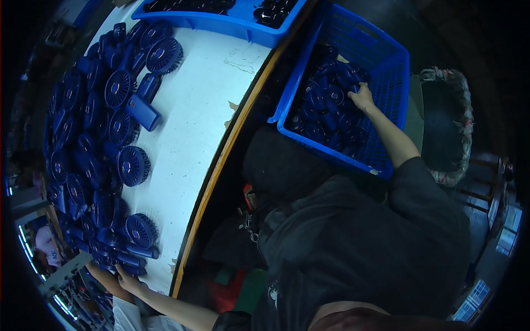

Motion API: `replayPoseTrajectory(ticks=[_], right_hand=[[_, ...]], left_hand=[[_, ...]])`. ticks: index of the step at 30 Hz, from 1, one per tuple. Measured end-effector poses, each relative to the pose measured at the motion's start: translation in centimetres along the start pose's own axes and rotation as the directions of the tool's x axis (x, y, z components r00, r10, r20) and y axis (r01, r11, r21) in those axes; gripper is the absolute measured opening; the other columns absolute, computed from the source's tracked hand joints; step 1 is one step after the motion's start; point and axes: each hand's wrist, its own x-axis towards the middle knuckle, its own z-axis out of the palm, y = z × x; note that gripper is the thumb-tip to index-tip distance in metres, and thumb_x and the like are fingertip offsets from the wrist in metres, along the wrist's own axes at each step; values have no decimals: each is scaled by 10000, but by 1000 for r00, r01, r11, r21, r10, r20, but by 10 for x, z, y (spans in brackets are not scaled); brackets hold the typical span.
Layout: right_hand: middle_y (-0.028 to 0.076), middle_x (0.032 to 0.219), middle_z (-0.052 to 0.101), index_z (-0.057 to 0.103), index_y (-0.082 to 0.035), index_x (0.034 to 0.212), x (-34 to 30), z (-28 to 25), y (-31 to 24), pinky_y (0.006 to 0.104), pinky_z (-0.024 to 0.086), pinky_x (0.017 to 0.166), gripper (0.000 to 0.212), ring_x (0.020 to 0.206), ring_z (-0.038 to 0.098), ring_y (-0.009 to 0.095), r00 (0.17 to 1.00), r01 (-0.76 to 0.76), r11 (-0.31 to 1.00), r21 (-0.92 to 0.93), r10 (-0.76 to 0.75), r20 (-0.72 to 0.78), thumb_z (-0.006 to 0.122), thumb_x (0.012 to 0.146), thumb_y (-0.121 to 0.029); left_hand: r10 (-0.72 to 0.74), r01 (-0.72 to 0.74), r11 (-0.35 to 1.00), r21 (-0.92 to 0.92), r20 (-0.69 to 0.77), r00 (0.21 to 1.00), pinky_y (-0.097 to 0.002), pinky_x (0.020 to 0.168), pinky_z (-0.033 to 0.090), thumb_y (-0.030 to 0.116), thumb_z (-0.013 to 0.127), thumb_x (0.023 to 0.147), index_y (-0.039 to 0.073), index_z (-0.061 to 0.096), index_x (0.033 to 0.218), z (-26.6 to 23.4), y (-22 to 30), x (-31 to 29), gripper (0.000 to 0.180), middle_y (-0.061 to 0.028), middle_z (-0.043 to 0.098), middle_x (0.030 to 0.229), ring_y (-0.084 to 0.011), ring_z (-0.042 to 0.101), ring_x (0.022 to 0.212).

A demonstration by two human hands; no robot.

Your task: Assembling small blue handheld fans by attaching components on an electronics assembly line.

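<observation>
Many dark blue handheld fans (pixel 132 166) with round grilles lie heaped along the left of the white table (pixel 187 121). My left hand (pixel 130 281) is at the near end of this heap, fingers stretched out and apart against the handle of one fan. The fans partly hide its fingertips. Over on the right, my right hand (pixel 362 98) reaches into a blue plastic crate (pixel 389 83). Its fingers are closed on a handheld fan (pixel 349 77) at the top of the pile inside. The hand partly covers that fan.
A blue tray (pixel 243 30) of small glossy black parts stands at the table's far end. The wooden table edge (pixel 221 160) runs between table and crate. Another person's arm (pixel 105 278) reaches in close to my left hand. A wrapped hoop-shaped frame (pixel 466 121) stands beyond the crate.
</observation>
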Motion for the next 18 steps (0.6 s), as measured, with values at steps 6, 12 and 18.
replayPoseTrajectory(ticks=[6, 12, 18], right_hand=[[235, 1157, 654, 619, 18, 1213, -15, 15, -13, 409, 496, 960, 499, 1094, 638, 343, 965, 223, 972, 73, -231, 125, 724, 808, -254], [84, 951, 694, 633, -6, 1153, -192, -28, -215, 272, 547, 752, 313, 845, 660, 115, 532, 253, 549, 796, -766, 360, 677, 903, -188], [199, 1206, 584, 498, 25, 1298, -312, -38, -280, 394, 534, 864, 554, 1080, 623, 310, 41, 176, 235, 956, -972, 231, 713, 876, -262]], left_hand=[[111, -158, 935, -317, -161, 981, -307, 708, 487, 257, 751, 868, -51, 601, 1131, -4, 61, -79, 432, -80, 598, 908, -166, 570, 821], [329, -265, 740, -617, -12, 944, -313, 974, 460, 381, 508, 1009, 14, 395, 1416, 71, 107, -246, 560, -134, 561, 1279, -209, 597, 1066], [260, 111, 625, -773, 341, 903, -444, 941, 497, 583, 435, 981, 22, 458, 1354, 180, 104, -339, 674, -184, 633, 1140, -286, 640, 1022]])
